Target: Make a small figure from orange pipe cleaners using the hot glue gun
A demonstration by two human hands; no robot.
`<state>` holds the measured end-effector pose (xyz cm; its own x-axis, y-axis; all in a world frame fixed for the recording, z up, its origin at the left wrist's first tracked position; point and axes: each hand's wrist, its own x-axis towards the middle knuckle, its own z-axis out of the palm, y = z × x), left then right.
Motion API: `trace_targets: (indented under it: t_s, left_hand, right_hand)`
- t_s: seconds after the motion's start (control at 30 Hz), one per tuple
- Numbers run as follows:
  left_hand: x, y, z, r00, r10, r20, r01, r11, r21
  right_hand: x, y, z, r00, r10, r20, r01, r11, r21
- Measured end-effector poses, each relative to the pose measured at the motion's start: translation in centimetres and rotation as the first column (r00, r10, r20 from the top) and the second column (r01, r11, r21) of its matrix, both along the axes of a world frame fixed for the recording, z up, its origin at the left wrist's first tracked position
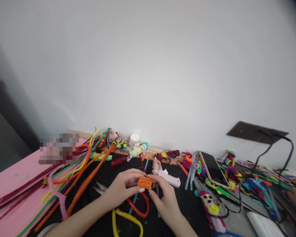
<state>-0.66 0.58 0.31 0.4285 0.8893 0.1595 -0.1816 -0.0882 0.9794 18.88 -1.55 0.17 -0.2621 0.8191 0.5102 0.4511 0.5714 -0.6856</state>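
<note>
Both hands on one small orange piece (145, 182), held up over the black mat (93, 205) near the middle of the view. Left hand (123, 184) nearly closed, thumb under and fingers over the left part of the piece; right hand (165, 195) pinches the right end between thumb and forefinger, its other fingers mostly hidden. Step in hand, as far as one view tells: two-handed handling of the piece, maybe turning or pressing it; can't tell which. Next move calls for a light, steady pinch from both sides so the piece isn't squashed, with fingertips clear of the glue gun (172, 180) lying just beyond the right hand; can't tell if it's hot. Scissors (145, 214) with red handles lie below the hands, blades out past the left wrist; yellow handles (114, 224) nearer the wearer, tool type unclear. Orange pipe cleaners (82, 190) to the left, reaching over the pink counter (8, 184). Back edge: white jar (134, 141) and small fuzzy figures. To the right: clear glue sticks (192, 172), phone (215, 171) leaning over clutter, pink doll (212, 207). Neither hand touches any of those.
</note>
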Motion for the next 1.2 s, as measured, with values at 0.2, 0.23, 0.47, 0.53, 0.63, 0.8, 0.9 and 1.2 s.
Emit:
trace_targets:
  t_s: [0.2, 0.23, 0.47, 0.53, 0.63, 0.8, 0.9, 1.2]
  left_hand:
    - [0.0, 0.0, 0.1, 0.999, 0.002, 0.04, -0.002, 1.0, 0.008]
    - [0.0, 0.0, 0.1, 0.999, 0.003, 0.051, -0.003, 1.0, 0.004]
    - [0.0, -0.2, 0.2, 0.996, -0.044, 0.08, 0.046, 0.999, -0.015]
    - [0.1, -0.3, 0.2, 0.995, -0.058, 0.085, 0.059, 0.998, -0.015]
    - [0.0, -0.4, 0.1, 0.993, -0.074, 0.087, 0.076, 0.997, -0.015]
    - [0.1, -0.4, 0.1, 0.991, -0.09, 0.098, 0.093, 0.995, -0.022]
    - [0.1, -0.3, 0.2, 0.993, -0.077, 0.089, 0.079, 0.997, -0.014]
    - [-0.3, 0.5, -0.4, 0.972, 0.193, -0.132, -0.198, 0.98, -0.027]
  right_hand:
    - [0.4, 0.0, 0.4, 0.999, 0.011, -0.041, -0.012, 1.0, -0.009]
    - [0.5, 0.0, 0.6, 0.999, -0.003, -0.053, 0.002, 1.0, -0.008]
    - [0.6, 0.3, 0.6, 0.991, -0.126, -0.048, 0.125, 0.991, -0.037]
    - [0.4, 0.4, 0.6, 0.993, -0.109, -0.041, 0.106, 0.992, -0.068]
    - [0.2, 0.4, 0.6, 0.992, -0.108, -0.065, 0.097, 0.982, -0.162]
    - [0.0, 0.5, 0.5, 0.978, -0.115, -0.175, 0.064, 0.959, -0.275]
    - [0.1, 0.5, 0.3, 0.962, -0.154, -0.224, 0.088, 0.956, -0.281]
    - [1.0, 0.8, 0.3, 0.905, -0.271, -0.328, 0.206, 0.954, -0.218]
